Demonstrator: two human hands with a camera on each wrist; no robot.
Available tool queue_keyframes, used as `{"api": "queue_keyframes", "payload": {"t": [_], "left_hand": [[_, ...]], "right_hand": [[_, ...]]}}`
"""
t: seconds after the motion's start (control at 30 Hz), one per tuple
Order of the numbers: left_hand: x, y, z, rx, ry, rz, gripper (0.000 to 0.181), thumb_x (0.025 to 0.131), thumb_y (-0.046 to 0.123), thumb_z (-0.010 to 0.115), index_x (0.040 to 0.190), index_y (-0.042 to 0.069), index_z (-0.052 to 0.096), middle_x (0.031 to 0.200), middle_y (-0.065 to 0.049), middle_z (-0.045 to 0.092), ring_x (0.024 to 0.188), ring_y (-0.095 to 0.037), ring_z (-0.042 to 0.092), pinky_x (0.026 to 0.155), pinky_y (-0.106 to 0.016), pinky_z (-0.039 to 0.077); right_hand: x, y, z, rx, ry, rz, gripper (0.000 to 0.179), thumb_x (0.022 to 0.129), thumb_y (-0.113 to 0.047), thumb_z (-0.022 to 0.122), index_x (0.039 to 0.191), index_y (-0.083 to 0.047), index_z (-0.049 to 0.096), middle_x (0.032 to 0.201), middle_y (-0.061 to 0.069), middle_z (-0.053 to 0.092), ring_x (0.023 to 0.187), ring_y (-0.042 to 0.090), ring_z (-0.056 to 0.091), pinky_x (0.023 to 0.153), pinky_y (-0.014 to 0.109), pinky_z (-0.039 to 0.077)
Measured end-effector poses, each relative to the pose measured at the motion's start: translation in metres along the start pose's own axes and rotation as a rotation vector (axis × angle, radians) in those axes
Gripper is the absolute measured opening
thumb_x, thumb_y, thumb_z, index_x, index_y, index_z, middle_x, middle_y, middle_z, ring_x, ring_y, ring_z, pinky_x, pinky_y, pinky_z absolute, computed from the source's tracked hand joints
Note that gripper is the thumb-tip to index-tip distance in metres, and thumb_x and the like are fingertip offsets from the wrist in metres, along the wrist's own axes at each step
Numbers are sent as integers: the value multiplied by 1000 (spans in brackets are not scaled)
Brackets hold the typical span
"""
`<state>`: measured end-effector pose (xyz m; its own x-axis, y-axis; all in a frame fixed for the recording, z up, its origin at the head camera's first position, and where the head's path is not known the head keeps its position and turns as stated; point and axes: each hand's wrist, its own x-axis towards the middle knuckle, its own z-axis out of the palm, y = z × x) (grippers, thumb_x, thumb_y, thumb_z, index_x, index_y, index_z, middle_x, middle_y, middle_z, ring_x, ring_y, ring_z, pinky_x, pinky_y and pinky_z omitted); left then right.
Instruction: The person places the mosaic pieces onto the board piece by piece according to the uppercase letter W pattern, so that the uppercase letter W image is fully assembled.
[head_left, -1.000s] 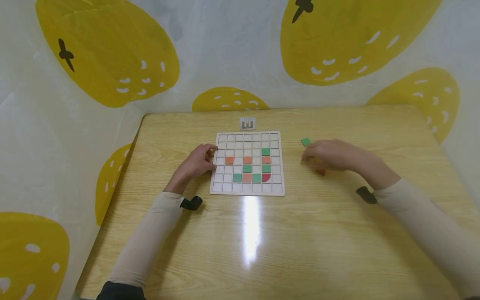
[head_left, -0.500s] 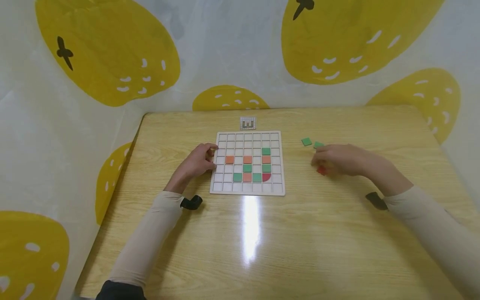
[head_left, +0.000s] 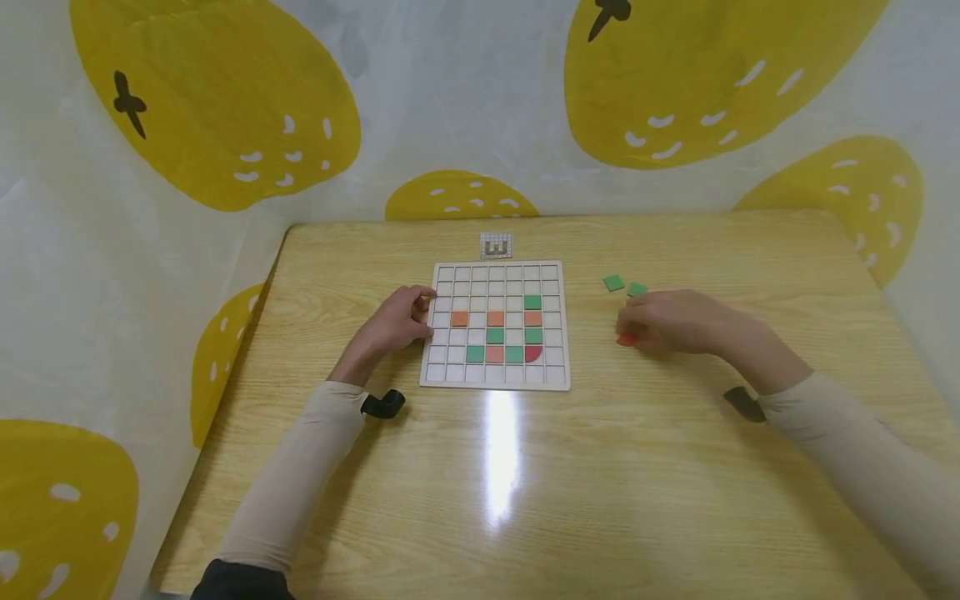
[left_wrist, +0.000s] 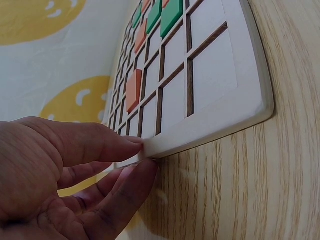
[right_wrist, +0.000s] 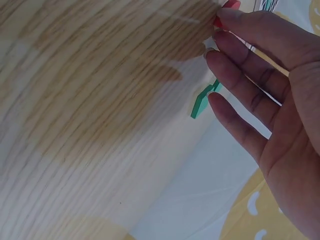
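A white grid board (head_left: 552, 375) lies on the table, with several green and orange square tiles and one red quarter-round tile (head_left: 532, 354) in its cells. My left hand (head_left: 393, 323) pinches the board's left edge; in the left wrist view the thumb (left_wrist: 107, 144) lies along the rim and a fingertip is against its side. Right of the board, my right hand (head_left: 678, 323) pinches a small red tile (head_left: 626, 340) between thumb and finger, just over the table. That tile is mostly hidden by fingers in the right wrist view (right_wrist: 229, 9). Two green tiles (head_left: 613, 282) lie just beyond this hand.
A small pattern card (head_left: 496, 245) with an E-like shape lies behind the board. The wooden table (head_left: 615, 492) reaches a wall covering (head_left: 465, 100) printed with yellow fruit at the back and left. Black wrist mounts (head_left: 383, 404) stick out from both sleeves.
My right hand moved right, uncovering the second green tile, then slightly back left with the red tile moving along in its fingers. The left hand and board stay still.
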<state>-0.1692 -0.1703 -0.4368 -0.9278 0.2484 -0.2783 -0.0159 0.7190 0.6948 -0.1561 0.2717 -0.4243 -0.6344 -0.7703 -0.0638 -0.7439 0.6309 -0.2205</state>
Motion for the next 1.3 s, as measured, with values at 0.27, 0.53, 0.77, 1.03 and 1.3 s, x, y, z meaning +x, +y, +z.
{"api": "queue_keyframes", "payload": {"t": [0.27, 0.53, 0.77, 1.03, 1.3], "left_hand": [[1, 0, -1, 0, -8, 7, 61, 91, -4, 70, 147, 4, 47, 124, -15, 50, 102, -27, 52, 82, -36, 47], [0, 1, -2, -7, -12, 5, 61, 91, -4, 70, 147, 4, 47, 125, -16, 50, 102, -27, 52, 82, -36, 47], [0, 0, -1, -1, -6, -2, 61, 91, -3, 70, 147, 5, 47, 125, -15, 50, 102, -27, 52, 82, -36, 47], [1, -1, 0, 12, -5, 0, 62, 91, -4, 70, 147, 5, 47, 124, -15, 50, 101, -27, 51, 82, -36, 47], [1, 1, -1, 0, -7, -2, 62, 90, -4, 71, 147, 5, 47, 125, -16, 50, 101, -27, 52, 81, -35, 47]], "right_hand": [[1, -2, -3, 31, 5, 23, 23, 81, -7, 81, 97, -21, 72, 89, -8, 63, 78, 9, 59, 67, 35, 53], [0, 2, 0, 32, 6, -21, 29, 81, 1, 79, 99, -20, 73, 92, -8, 64, 84, 11, 61, 73, 36, 54], [0, 5, 2, 19, 0, -19, 25, 83, -5, 80, 95, -25, 69, 88, -11, 59, 82, 9, 57, 70, 33, 52], [0, 5, 2, 25, -5, -5, 26, 83, -8, 82, 99, -26, 70, 90, -13, 59, 82, 7, 55, 72, 34, 51], [1, 7, 3, 46, -18, 3, 26, 82, -9, 82, 91, -28, 66, 87, -13, 57, 81, 6, 51, 69, 31, 47]]}}
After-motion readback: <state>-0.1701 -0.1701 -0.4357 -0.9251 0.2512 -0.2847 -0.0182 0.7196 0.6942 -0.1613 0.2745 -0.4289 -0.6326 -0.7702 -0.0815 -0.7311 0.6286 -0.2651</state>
